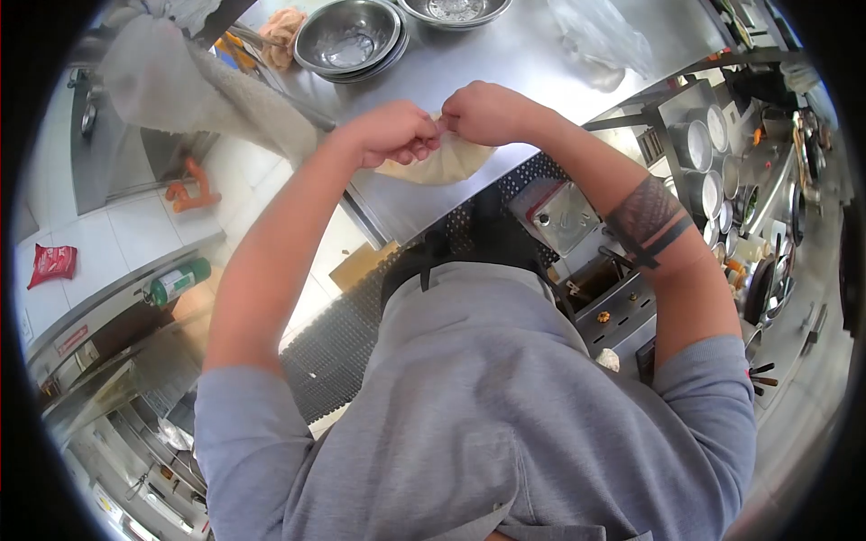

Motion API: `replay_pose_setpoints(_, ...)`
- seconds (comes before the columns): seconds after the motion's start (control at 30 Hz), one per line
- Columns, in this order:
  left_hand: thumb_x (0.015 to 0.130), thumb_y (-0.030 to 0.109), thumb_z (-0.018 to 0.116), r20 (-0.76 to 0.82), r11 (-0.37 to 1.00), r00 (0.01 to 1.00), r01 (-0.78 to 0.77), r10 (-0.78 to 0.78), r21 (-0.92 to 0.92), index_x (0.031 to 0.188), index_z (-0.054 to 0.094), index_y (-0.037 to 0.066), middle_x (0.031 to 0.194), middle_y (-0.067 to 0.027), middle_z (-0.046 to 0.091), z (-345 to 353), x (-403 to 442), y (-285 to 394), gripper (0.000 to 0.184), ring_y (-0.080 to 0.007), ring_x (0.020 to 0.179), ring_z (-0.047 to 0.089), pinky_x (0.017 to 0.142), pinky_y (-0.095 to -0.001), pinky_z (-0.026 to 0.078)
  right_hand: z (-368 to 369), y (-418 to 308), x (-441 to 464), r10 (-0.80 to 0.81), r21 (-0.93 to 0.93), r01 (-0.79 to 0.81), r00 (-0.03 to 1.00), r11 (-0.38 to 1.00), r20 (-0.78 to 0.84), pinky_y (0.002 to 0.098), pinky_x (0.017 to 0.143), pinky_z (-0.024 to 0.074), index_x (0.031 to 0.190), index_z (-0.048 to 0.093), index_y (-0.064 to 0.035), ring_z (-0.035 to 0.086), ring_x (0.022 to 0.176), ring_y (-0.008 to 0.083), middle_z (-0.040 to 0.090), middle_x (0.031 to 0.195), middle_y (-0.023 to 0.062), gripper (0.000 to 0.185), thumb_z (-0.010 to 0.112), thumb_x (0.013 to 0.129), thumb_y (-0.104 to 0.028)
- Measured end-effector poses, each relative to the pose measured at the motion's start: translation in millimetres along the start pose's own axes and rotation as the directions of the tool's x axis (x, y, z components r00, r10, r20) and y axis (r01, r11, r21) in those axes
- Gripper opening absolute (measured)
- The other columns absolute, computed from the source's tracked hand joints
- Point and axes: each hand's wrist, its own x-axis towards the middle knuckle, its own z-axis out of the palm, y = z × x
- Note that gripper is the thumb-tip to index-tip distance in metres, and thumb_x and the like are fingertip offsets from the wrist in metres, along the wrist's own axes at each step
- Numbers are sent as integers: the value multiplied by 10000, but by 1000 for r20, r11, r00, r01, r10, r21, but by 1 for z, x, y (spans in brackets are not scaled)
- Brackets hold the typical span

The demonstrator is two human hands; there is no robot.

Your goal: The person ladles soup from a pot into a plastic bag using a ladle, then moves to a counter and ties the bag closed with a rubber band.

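Over the near edge of the steel table, a pale, cream-coloured bag hangs or rests below my hands, gathered at its top. What is inside it I cannot make out. My left hand is closed, its fingers curled tight at the gathered top. Right beside it, my right hand pinches the same top with thumb and fingers. The two hands almost touch, and they hide the spot where they grip.
Stacked steel bowls stand on the steel table, with another steel bowl beside them. A clear plastic bag lies at the back right. A pale cloth hangs at the left. Pots fill a rack on the right.
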Motion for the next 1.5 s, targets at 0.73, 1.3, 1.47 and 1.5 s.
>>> replay_pose_setpoints(0.73, 1040, 483, 631, -292, 157, 948, -310, 125, -938, 1179, 684, -17, 1136, -97, 750, 87, -3, -64, 522, -168, 1036, 724, 646, -236, 473, 48, -25, -32, 593, 730, -364, 802, 578, -70, 350, 493, 521, 802, 758, 25, 654, 518, 187, 703, 677, 104, 309, 670, 927, -243)
replay_pose_setpoints(1.3, 1057, 463, 542, -196, 50, 950, -214, 242, -976, 1234, 716, 78, 1185, 33, 634, 86, -5, -86, 458, -152, 939, 493, 856, -303, 349, 80, -37, -32, 300, 400, -15, 688, 916, -660, 470, 744, 558, 872, 754, -15, 702, 822, 396, 719, 920, 204, 172, 688, 924, -165)
replay_pose_setpoints(1.47, 1075, 483, 488, -199, -11, 962, -201, 188, -980, 1289, 668, 65, 1240, -11, 640, 94, -9, -72, 503, -173, 1025, 535, 939, -327, 361, 91, -35, -29, 356, 460, -41, 697, 887, -623, 420, 787, 573, 1050, 754, -9, 705, 846, 374, 712, 1000, 197, 218, 734, 863, -118)
replay_pose_setpoints(1.5, 1078, 468, 494, -201, -23, 957, -200, 209, -979, 1293, 658, 59, 1244, -12, 644, 96, -9, -70, 490, -171, 1116, 519, 1006, -340, 349, 95, -35, -28, 351, 459, -35, 695, 888, -627, 420, 787, 573, 1050, 754, -9, 705, 846, 374, 712, 1000, 197, 218, 734, 863, -118)
